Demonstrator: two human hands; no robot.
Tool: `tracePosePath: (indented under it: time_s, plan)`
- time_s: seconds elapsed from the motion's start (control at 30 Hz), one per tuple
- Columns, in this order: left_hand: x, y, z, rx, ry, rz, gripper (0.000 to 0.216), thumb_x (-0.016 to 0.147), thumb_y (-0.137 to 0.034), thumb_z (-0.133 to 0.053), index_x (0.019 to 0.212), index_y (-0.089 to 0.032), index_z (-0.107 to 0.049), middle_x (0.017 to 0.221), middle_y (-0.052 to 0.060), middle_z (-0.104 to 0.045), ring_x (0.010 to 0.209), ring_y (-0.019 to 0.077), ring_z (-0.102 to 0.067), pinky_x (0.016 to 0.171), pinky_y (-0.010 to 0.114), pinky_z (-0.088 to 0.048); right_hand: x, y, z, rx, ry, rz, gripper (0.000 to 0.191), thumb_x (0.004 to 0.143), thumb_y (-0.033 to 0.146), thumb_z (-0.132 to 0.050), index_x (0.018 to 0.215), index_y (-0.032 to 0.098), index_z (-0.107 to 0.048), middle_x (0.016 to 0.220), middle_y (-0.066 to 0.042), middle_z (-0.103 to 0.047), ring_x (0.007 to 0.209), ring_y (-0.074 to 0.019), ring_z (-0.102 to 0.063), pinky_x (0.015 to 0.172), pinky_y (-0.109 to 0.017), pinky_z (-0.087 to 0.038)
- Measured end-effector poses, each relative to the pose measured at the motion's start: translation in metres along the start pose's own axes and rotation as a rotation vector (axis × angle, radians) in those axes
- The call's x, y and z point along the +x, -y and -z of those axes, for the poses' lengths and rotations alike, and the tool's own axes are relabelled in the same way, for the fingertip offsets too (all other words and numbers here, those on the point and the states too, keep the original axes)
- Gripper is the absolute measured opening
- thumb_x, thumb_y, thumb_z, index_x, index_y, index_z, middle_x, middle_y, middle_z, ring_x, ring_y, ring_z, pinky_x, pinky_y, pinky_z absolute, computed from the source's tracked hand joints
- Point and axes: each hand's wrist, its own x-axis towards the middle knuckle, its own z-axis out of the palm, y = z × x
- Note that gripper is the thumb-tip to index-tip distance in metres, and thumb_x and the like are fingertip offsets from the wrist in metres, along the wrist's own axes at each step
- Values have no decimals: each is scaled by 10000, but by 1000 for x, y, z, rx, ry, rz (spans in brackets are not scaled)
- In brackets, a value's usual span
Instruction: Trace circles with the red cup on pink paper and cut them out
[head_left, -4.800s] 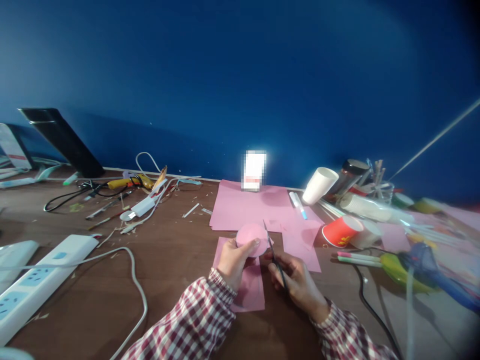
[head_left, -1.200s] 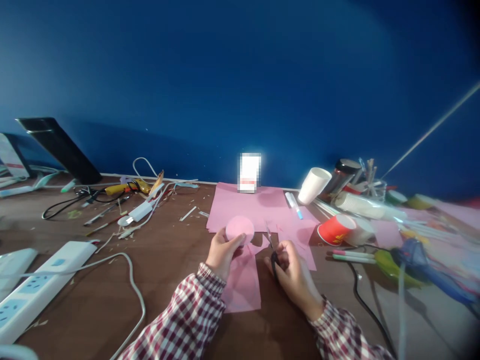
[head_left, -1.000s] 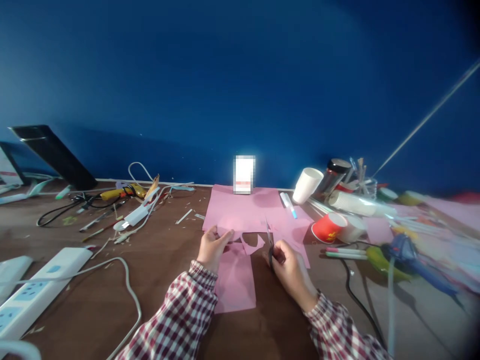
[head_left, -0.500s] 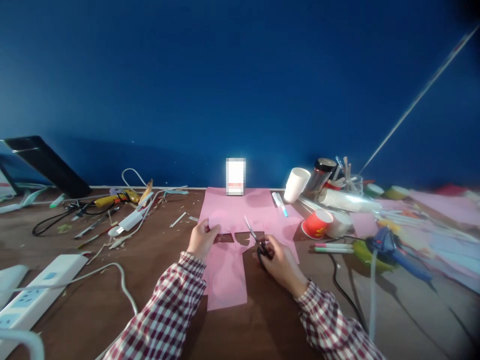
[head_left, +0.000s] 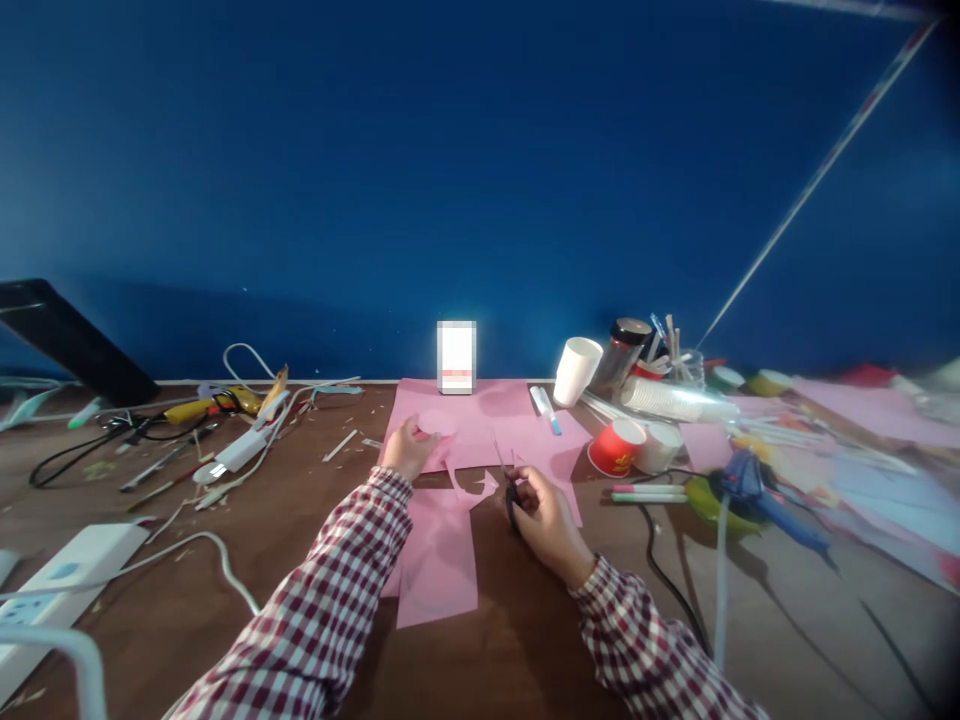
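Between the thumb and fingers of my left hand [head_left: 409, 450] is a piece of pink paper [head_left: 440, 426], raised a little above the sheets. A narrow curled strip [head_left: 466, 488] of the same pink hangs down toward the right from near it. My right hand [head_left: 546, 515] grips the black handles of a pair of scissors [head_left: 513, 500], whose blades point up and away, just right of the strip. One pink sheet [head_left: 442, 580] lies flat below my hands, and a larger pink sheet [head_left: 491, 400] lies beyond them.
A bright, pixelated upright rectangle [head_left: 457, 358] stands by the blue wall. To the right are a white marker [head_left: 545, 411], a white paper cup [head_left: 577, 370], a red cup [head_left: 616, 447] and a blue glue gun [head_left: 776, 505]. Cables and a power strip [head_left: 71, 580] lie left.
My left hand has lifted the pink paper slightly away from the scissors, and the strip hangs more freely. The scissors have turned more upright. The whole view has shifted a little.
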Motion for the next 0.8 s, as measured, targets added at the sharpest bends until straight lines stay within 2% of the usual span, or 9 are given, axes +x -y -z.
tracePosePath:
  time_s: [0.1, 0.2, 0.27, 0.33, 0.4, 0.47, 0.53, 0.67, 0.8]
  plan:
    - [-2, -4, 5, 125, -32, -34, 505, 628, -213, -719, 1110, -127, -593, 1267, 172, -534, 1134, 272, -541, 1017, 361, -348, 3, -2, 2, 56, -40, -24, 300, 754, 339, -643, 971, 169, -524, 617, 29, -561, 534, -120, -513, 479, -210, -390]
    - [-9, -8, 11, 214, -41, -59, 503, 672, -241, -679, 1155, -149, -576, 1372, 177, -413, 988, 242, -619, 979, 363, -385, 5, -7, 4, 153, -77, -54, 368, 732, 378, -679, 981, 169, -505, 590, 47, -535, 497, -105, -487, 455, -205, -386]
    - [-16, -13, 11, 247, 5, -105, 431, 709, -266, -641, 1123, -155, -599, 1293, 156, -501, 910, 228, -637, 901, 351, -435, 7, -10, 4, 221, -106, -82, 390, 727, 402, -686, 985, 174, -503, 591, 53, -535, 496, -104, -500, 450, -203, -401]
    - [-27, -17, 6, 258, 99, -175, 297, 743, -274, -604, 1016, -169, -652, 1062, 106, -648, 870, 219, -638, 813, 312, -459, 8, -12, 5, 262, -154, -101, 395, 730, 420, -682, 983, 174, -507, 604, 49, -550, 513, -109, -528, 460, -206, -424]
    - [-39, -22, -1, 260, 201, -246, 202, 755, -283, -590, 912, -197, -684, 882, 63, -692, 806, 203, -638, 749, 283, -460, 10, -13, 6, 275, -206, -105, 395, 737, 429, -674, 983, 168, -509, 618, 40, -567, 529, -110, -546, 486, -214, -448]
    - [-51, -26, -8, 271, 289, -306, 142, 736, -308, -620, 823, -225, -695, 792, 39, -690, 752, 201, -631, 702, 279, -453, 11, -14, 7, 271, -249, -103, 387, 749, 429, -664, 983, 166, -504, 631, 33, -577, 552, -109, -559, 521, -223, -467]
    - [-61, -27, -13, 370, 362, -422, 131, 756, -311, -597, 797, -223, -685, 801, 50, -676, 777, 218, -618, 715, 301, -441, 12, -14, 9, 255, -277, -100, 371, 763, 429, -651, 981, 171, -498, 653, 25, -588, 578, -113, -573, 543, -228, -477]
    - [-76, -27, -17, 549, 439, -600, 170, 772, -233, -561, 915, -198, -645, 964, 92, -636, 959, 252, -571, 829, 340, -406, 14, -13, 10, 196, -300, -92, 352, 779, 445, -624, 956, 171, -492, 662, 13, -588, 599, -132, -591, 557, -249, -496]
    - [-90, -32, -18, 532, 522, -671, 158, 805, -209, -512, 911, -210, -630, 901, 50, -645, 874, 205, -587, 798, 310, -404, 13, -13, 8, 95, -265, -64, 345, 801, 458, -572, 963, 169, -480, 657, 5, -594, 614, -150, -604, 579, -267, -509]
